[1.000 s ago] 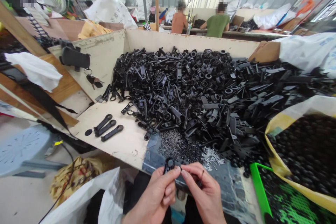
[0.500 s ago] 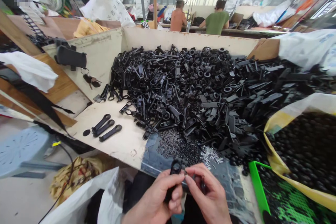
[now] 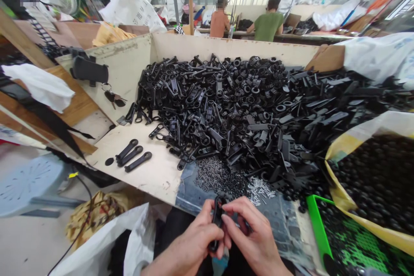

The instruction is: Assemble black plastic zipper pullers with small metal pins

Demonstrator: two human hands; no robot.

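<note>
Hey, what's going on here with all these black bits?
A person is handling a black part with bare hands: the left hand holds it, while the right hand is at its upper end. Whether the right one pinches something tiny, I can't tell. Ahead lies a big heap of black parts, with small silvery pins nearer the person. Three long black pieces lie on the pale board to the left.
</note>
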